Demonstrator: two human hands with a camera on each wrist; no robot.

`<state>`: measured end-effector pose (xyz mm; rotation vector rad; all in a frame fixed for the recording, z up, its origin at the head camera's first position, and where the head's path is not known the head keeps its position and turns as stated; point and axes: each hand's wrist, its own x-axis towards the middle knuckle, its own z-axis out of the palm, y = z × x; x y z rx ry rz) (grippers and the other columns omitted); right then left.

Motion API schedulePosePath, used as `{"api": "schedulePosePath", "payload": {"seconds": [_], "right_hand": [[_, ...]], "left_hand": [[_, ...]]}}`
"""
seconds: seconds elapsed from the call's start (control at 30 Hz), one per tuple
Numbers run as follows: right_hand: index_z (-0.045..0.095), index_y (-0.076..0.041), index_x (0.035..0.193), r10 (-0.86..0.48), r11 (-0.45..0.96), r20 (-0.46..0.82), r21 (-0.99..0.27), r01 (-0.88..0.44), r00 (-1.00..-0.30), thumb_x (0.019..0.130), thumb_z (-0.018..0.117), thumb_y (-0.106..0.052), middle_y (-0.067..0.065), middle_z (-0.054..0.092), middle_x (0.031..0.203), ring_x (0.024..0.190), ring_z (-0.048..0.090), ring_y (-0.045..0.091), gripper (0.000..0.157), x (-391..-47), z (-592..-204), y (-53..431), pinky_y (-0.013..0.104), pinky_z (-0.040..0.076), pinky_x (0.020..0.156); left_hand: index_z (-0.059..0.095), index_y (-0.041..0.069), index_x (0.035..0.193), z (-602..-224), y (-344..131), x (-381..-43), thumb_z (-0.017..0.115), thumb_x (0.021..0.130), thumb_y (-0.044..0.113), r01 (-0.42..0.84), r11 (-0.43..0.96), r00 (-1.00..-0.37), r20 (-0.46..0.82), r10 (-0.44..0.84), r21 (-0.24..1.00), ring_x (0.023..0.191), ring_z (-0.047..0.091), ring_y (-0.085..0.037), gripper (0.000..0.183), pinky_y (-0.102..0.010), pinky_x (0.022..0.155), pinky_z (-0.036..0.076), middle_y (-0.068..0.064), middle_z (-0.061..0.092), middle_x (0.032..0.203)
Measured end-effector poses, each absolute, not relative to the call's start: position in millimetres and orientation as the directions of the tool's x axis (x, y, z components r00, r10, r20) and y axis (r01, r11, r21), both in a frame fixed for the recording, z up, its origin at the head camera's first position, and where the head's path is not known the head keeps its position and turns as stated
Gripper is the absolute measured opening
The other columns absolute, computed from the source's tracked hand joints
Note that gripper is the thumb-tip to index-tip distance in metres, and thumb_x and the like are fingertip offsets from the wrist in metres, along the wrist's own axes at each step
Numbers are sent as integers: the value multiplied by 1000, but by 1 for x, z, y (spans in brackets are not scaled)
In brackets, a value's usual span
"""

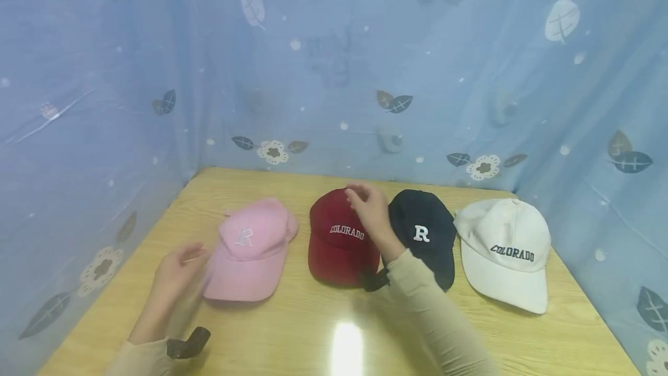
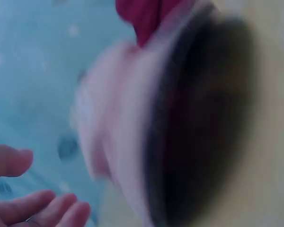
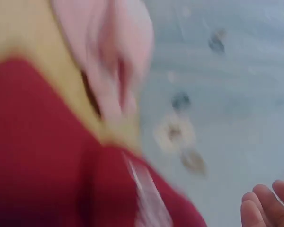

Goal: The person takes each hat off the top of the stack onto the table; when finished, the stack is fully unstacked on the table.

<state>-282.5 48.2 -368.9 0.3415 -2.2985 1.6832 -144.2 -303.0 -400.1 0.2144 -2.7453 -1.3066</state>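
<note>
Four caps would be a count, so: a row of several caps lies on the table, brims toward me. Just left of the pink cap (image 1: 256,234) is my left hand (image 1: 176,274), fingers relaxed and holding nothing. In the left wrist view its fingers (image 2: 42,208) are apart from the blurred pink cap (image 2: 118,118). My right hand (image 1: 370,210) hovers over the right side of the red COLORADO cap (image 1: 334,260). The right wrist view shows loosely bent fingers (image 3: 267,205) with a gap to the red cap (image 3: 42,151).
A black cap (image 1: 425,213) with a white R sits right of the red one, partly behind my right arm. Farther right lies a cream COLORADO cap (image 1: 514,225). A blue patterned curtain (image 1: 323,68) encloses the back and sides of the wooden table (image 1: 271,335).
</note>
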Motion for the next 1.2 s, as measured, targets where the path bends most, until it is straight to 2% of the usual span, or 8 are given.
{"api": "schedulePosePath", "payload": {"seconds": [0.07,0.2,0.33,0.43,0.57,0.73,0.97,1.2], "right_hand": [[66,-5,106,-71,286,322,-900,-329,-944,89,61,-15,16,68,90,79,65,29,20,-278,-380,23,27,54,64],[67,-5,107,-161,390,236,-877,-282,-958,90,61,-19,10,69,95,84,65,22,23,-270,-400,-17,30,54,71],[63,-3,113,-242,463,99,-862,-205,-965,89,59,-22,8,66,107,98,62,21,30,-266,-419,-42,32,51,82],[63,-1,111,-255,413,35,-900,-142,-966,88,59,-19,9,66,100,89,63,21,29,-264,-428,-51,31,53,76],[65,0,100,-235,338,39,-934,-119,-971,87,59,-15,7,65,86,70,61,16,20,-264,-433,-53,25,53,62],[67,-3,98,-146,357,82,-925,-130,-986,85,60,-15,6,66,90,73,61,14,19,-268,-429,-45,23,52,63],[65,2,103,-59,330,72,-940,-88,-996,86,61,-12,11,67,87,68,64,23,22,-272,-423,-37,24,52,57],[63,3,106,-58,337,54,-939,-71,-997,85,59,-9,12,65,85,62,64,24,24,-270,-431,-38,24,52,53]], "left_hand": [[34,-11,134,-412,-313,-138,44,97,35,-148,627,-984,-51,-169,765,113,45,-50,60,-54,86,45,-35,44,127],[32,-15,132,-429,-319,-134,45,97,32,-205,616,-978,-141,-151,761,111,48,-48,60,-49,85,49,-36,42,128],[34,-16,131,-435,-312,-138,50,95,31,-191,592,-981,-144,-127,783,108,52,-46,61,-43,81,51,-37,44,125],[35,-16,130,-435,-306,-143,52,94,31,-172,596,-985,-128,-115,784,108,51,-46,61,-45,83,50,-37,46,124],[37,-16,129,-435,-298,-148,54,93,27,-153,621,-988,-111,-106,769,109,50,-48,58,-49,87,47,-37,47,123],[38,-15,129,-434,-285,-158,55,93,26,-128,615,-992,-99,-82,778,113,47,-48,57,-52,91,44,-35,47,124],[40,-14,128,-429,-271,-171,57,92,26,-115,599,-993,-96,-65,792,109,50,-48,56,-47,83,50,-35,48,121],[40,-11,128,-436,-270,-174,57,91,26,-175,583,-983,-168,-67,794,117,42,-46,56,-56,95,38,-31,45,127]]}}
